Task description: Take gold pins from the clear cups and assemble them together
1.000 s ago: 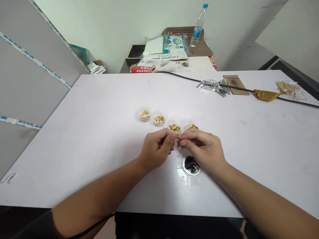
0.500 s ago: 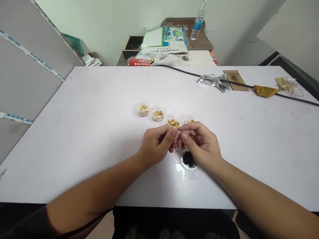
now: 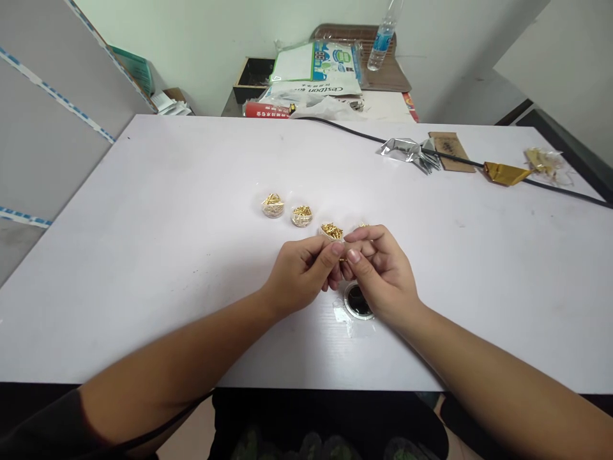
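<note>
On the white table (image 3: 158, 255), a rimmed black disc (image 3: 357, 300) lies nearest, partly covered by the right hand (image 3: 380, 271). Its grip and the left hand's (image 3: 301, 275) are pinched together on a tiny gold pin (image 3: 342, 260), its long axis seemingly sideways. Four gold-filled cups (image 3: 301, 220) stand just beyond, the rightmost mostly hidden; farther lies a silver packet (image 3: 401, 151).

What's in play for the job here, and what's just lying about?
Likely in use:
- small gold piece between left hand and right hand
- clear cups of gold pieces

Apparently lying about:
- black cable
- silver packet
- brown card
- gold packet
- water bottle
- silver-rimmed black disc, role unclear
</note>
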A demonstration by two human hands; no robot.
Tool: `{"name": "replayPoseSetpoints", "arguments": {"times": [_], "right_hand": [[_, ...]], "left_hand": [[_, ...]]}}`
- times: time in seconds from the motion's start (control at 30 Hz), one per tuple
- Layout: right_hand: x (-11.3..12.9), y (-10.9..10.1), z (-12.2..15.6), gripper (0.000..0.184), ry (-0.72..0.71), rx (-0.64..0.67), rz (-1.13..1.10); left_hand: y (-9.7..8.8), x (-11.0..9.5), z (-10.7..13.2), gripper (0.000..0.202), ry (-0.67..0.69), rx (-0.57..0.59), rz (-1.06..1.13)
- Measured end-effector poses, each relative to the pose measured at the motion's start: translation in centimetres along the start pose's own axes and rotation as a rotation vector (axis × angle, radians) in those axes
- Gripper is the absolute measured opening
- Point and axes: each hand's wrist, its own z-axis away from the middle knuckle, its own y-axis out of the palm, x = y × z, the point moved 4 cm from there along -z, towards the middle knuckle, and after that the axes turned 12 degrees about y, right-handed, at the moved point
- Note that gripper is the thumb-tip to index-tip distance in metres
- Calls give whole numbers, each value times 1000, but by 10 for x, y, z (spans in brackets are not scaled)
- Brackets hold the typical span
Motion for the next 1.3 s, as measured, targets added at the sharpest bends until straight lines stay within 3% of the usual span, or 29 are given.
{"name": "replayPoseSetpoints", "arguments": {"times": [0.63, 0.97, 1.3], "right_hand": [[2, -2, -2, 15, 15, -42, 90], [-8, -7, -4, 24, 75, 17, -40], [-13, -15, -4, 16, 101, 34, -22]], "left_hand": [[-1, -2, -3, 42, 25, 12, -37], [-2, -1, -4, 37, 69, 20, -76], [-3, -3, -4, 36, 57, 11, -69]]}}
